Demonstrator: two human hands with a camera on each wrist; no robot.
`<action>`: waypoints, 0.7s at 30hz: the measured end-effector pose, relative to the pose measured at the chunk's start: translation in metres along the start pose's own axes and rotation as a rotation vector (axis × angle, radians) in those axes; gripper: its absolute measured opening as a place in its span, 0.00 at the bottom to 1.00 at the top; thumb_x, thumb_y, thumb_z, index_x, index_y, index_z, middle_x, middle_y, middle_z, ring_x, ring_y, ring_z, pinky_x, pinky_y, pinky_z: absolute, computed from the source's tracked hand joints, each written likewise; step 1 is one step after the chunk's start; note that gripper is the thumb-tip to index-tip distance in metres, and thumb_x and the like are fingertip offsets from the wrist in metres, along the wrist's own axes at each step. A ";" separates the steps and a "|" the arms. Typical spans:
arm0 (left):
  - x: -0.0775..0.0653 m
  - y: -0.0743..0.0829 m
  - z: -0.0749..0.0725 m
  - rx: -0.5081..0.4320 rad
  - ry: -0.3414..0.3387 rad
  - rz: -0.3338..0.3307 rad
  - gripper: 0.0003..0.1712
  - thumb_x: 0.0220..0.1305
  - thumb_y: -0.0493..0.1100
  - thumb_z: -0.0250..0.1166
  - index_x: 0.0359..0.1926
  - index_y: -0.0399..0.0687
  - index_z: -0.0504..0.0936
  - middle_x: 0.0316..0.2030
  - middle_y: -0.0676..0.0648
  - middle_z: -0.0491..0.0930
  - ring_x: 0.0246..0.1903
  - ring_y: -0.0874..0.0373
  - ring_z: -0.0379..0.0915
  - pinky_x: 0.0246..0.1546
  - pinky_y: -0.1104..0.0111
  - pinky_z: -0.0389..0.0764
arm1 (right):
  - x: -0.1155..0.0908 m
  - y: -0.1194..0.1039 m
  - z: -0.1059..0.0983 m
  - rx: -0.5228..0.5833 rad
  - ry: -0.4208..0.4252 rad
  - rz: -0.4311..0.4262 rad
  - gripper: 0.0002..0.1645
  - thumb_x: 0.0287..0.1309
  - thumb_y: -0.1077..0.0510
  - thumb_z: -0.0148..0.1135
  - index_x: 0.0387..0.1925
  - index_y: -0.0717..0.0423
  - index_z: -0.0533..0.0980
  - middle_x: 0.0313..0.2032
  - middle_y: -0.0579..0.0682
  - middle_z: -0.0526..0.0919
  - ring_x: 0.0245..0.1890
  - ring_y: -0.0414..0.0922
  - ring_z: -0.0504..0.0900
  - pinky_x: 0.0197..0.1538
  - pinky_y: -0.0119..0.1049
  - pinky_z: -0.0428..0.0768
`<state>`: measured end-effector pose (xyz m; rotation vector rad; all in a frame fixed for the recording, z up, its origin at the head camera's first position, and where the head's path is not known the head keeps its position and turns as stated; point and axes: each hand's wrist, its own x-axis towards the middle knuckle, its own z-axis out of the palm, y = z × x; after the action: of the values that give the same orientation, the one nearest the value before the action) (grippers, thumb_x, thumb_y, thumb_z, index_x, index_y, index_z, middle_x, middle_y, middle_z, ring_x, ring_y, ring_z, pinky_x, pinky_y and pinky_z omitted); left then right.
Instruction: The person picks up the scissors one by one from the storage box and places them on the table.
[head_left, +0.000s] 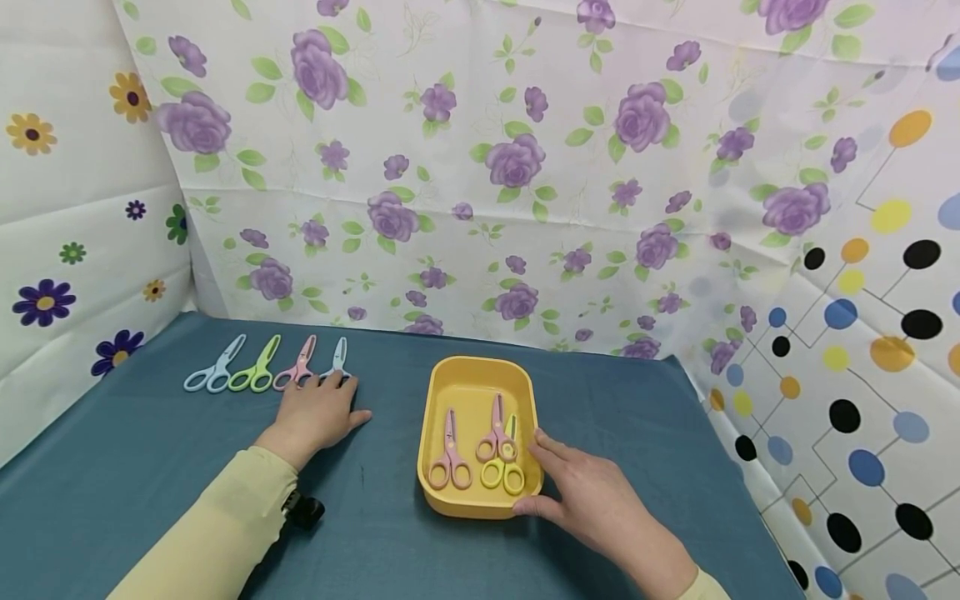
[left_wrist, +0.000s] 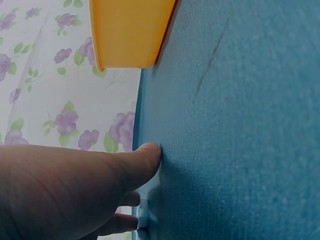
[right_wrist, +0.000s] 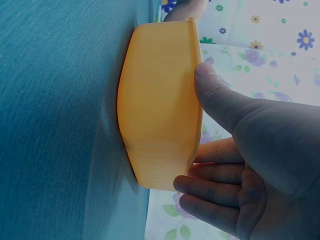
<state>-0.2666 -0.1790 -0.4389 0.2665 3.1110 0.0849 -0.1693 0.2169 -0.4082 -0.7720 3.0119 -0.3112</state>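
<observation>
My left hand (head_left: 315, 414) lies over the right end of a row of scissors on the cloth. Its fingertips touch the handles of the light blue pair (head_left: 340, 354), hiding part of them, and reach the pink pair (head_left: 303, 354) beside it; the thumb stretches out to the right. In the left wrist view, a pale blue handle (left_wrist: 143, 214) shows by the fingertips. My right hand (head_left: 592, 492) rests with extended fingers and thumb against the right side of a yellow plastic tray (head_left: 465, 383). Inside lie two pink scissors (head_left: 450, 450) and one yellow pair (head_left: 512, 427), partly overlapped.
Green scissors (head_left: 257, 367) and another light blue pair (head_left: 217, 371) lie further left in the row. A dark blue-green cloth (head_left: 382, 517) covers the table. Flowered sheeting (head_left: 465, 150) rises behind it, with a dotted sheet (head_left: 810, 450) along the right side.
</observation>
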 end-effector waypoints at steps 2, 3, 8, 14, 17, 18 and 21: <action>0.000 0.000 0.000 -0.003 -0.001 0.002 0.42 0.79 0.62 0.67 0.78 0.36 0.74 0.75 0.28 0.70 0.71 0.22 0.67 0.68 0.24 0.65 | 0.000 0.000 0.000 -0.001 0.000 0.002 0.57 0.62 0.20 0.65 0.77 0.55 0.76 0.79 0.55 0.73 0.67 0.59 0.83 0.56 0.60 0.87; 0.000 0.000 0.000 -0.002 -0.002 0.002 0.42 0.79 0.62 0.67 0.78 0.36 0.74 0.75 0.28 0.70 0.71 0.22 0.67 0.68 0.24 0.65 | 0.000 0.000 0.000 -0.001 -0.001 0.002 0.57 0.62 0.20 0.65 0.77 0.55 0.76 0.79 0.55 0.73 0.67 0.59 0.83 0.56 0.60 0.87; 0.001 -0.001 -0.001 -0.006 -0.017 0.000 0.43 0.80 0.63 0.66 0.79 0.36 0.73 0.77 0.28 0.68 0.73 0.22 0.65 0.69 0.24 0.64 | 0.001 0.000 0.000 -0.003 -0.004 0.006 0.57 0.62 0.21 0.66 0.77 0.55 0.76 0.79 0.55 0.73 0.68 0.59 0.83 0.57 0.60 0.87; -0.001 -0.001 -0.003 -0.007 -0.026 0.006 0.43 0.80 0.63 0.66 0.79 0.36 0.73 0.77 0.28 0.68 0.74 0.23 0.65 0.69 0.24 0.64 | 0.001 0.001 0.001 -0.013 0.005 -0.002 0.57 0.62 0.20 0.65 0.77 0.55 0.77 0.78 0.55 0.73 0.67 0.59 0.84 0.56 0.59 0.87; -0.001 -0.001 -0.003 -0.003 -0.030 0.012 0.43 0.80 0.63 0.66 0.79 0.36 0.72 0.77 0.28 0.68 0.74 0.23 0.65 0.69 0.24 0.64 | 0.001 0.001 0.001 -0.014 0.007 -0.005 0.57 0.62 0.19 0.65 0.77 0.55 0.77 0.78 0.55 0.73 0.67 0.59 0.84 0.56 0.59 0.87; -0.001 -0.001 -0.004 -0.001 -0.032 0.014 0.43 0.80 0.63 0.66 0.79 0.36 0.72 0.77 0.28 0.68 0.74 0.23 0.65 0.69 0.24 0.64 | 0.001 0.001 0.001 -0.013 0.007 -0.005 0.57 0.62 0.19 0.64 0.77 0.55 0.77 0.78 0.55 0.73 0.67 0.59 0.84 0.56 0.59 0.87; -0.001 0.000 -0.004 0.001 -0.035 0.018 0.43 0.80 0.63 0.66 0.79 0.35 0.73 0.77 0.28 0.68 0.74 0.23 0.64 0.69 0.24 0.64 | 0.001 0.001 0.001 -0.012 0.007 -0.005 0.57 0.62 0.20 0.65 0.77 0.55 0.77 0.78 0.55 0.73 0.67 0.59 0.84 0.56 0.59 0.87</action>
<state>-0.2659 -0.1797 -0.4344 0.2928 3.0744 0.0780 -0.1705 0.2175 -0.4097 -0.7804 3.0222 -0.2967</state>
